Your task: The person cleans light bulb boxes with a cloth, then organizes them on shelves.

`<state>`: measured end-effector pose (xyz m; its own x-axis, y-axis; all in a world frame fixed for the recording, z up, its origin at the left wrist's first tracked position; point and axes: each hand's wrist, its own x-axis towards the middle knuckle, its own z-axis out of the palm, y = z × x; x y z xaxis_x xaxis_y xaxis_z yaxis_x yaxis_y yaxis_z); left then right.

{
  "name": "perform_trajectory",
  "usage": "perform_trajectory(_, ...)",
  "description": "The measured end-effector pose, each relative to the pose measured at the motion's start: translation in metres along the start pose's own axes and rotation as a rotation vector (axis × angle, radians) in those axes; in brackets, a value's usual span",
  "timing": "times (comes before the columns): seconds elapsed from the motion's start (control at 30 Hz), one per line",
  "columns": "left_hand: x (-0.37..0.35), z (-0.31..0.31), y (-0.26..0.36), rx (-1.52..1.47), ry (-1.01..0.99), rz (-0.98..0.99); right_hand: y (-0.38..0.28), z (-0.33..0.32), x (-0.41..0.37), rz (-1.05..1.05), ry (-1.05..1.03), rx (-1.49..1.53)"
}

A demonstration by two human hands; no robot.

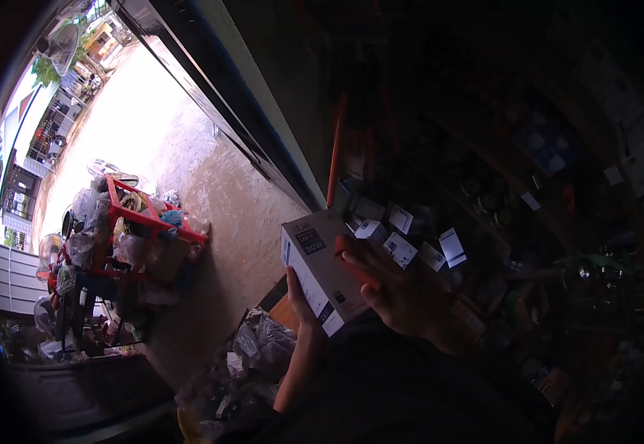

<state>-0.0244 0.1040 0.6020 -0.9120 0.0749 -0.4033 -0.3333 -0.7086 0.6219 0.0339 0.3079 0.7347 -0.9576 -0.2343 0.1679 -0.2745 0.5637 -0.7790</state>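
Note:
A pale cardboard box [314,259] with dark print and a wattage label is held tilted in front of me. My left hand [304,305] supports it from the left and below, its thumb up along the side face. Over the right side of the box lies my right hand [392,288], fingers extended and bent a little. Under those fingers a red cloth-like piece [348,255] presses against the box; its full shape is hidden.
Several small white-labelled boxes [399,249] lie beyond my right hand in deep shade. On the left, a red frame [133,214] is crowded with plastic bags and parts. Clear plastic bags [263,340] sit below my left hand. A sunlit concrete floor [226,192] extends outside.

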Motion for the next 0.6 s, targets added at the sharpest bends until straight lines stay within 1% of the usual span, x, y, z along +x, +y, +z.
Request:
perform_trajectory(0.1,0.011,-0.011,0.01,-0.214,-0.283,-0.027,0.0,0.02,-0.001,-0.101,-0.032,-0.089)
perform_trajectory(0.13,0.007,-0.002,0.014,-0.222,-0.211,0.03,0.004,0.026,-0.005,-0.096,-0.012,-0.125)
perform_trajectory(0.23,0.004,-0.002,0.016,-0.269,-0.22,0.011,0.01,0.024,-0.017,-0.067,-0.089,-0.042)
perform_trajectory(0.33,-0.005,0.014,0.018,-0.146,-0.224,0.021,0.01,0.026,-0.017,0.006,-0.036,0.051)
perform_trajectory(0.43,-0.012,0.005,0.019,0.077,-0.272,-0.127,0.022,0.035,0.0,0.06,0.144,0.127)
perform_trajectory(0.47,-0.014,0.005,0.021,0.121,-0.235,-0.207,0.005,0.012,0.011,0.149,0.077,0.18)
perform_trajectory(0.57,-0.025,0.016,0.01,0.348,-0.114,-0.185,0.064,0.045,0.033,0.196,0.298,0.482)
perform_trajectory(0.6,-0.027,0.022,0.01,0.387,-0.117,-0.172,0.071,0.044,0.036,0.127,0.282,0.434)
